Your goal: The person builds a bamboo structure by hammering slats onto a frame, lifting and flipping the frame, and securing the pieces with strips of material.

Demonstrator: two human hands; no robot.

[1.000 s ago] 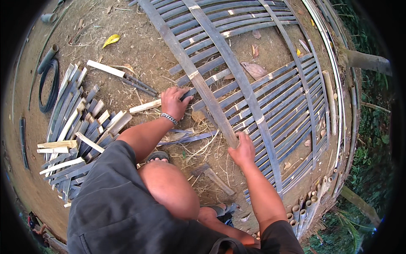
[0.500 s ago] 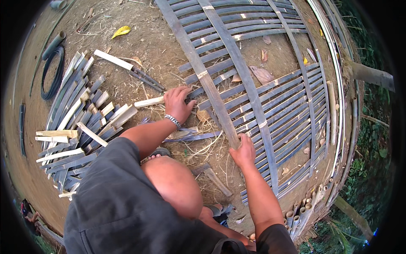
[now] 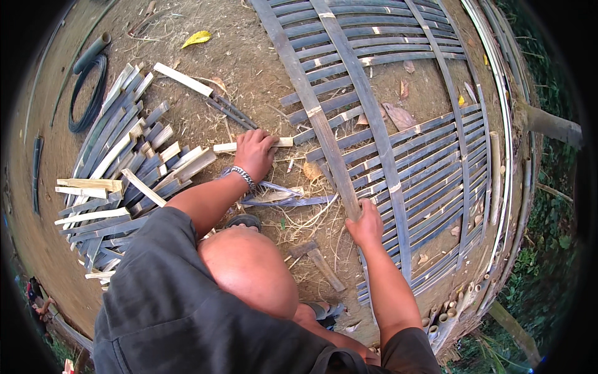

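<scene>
My left hand (image 3: 254,154), with a metal bracelet at the wrist, is closed over a pale split bamboo strip (image 3: 284,142) low over the ground. The strip's right end shows beyond my fingers, close to the end of a dark slat. My right hand (image 3: 366,222) is wrapped round the near end of a long bamboo crosspiece (image 3: 326,138). That piece lies across a lattice of dark bamboo slats (image 3: 430,149). Near my knee a hammer (image 3: 325,268) with a wooden handle lies on the dirt.
A heap of split bamboo pieces (image 3: 134,149) lies to the left, with a dark coil (image 3: 87,93) behind it. Purple plastic strands (image 3: 289,202) and shavings are between my hands. Long poles (image 3: 498,81) and cut bamboo tubes (image 3: 443,318) line the right side.
My left hand has slid left along the bamboo strip, uncovering its right end. My right hand keeps its grip on the crosspiece. The whole view has shifted slightly.
</scene>
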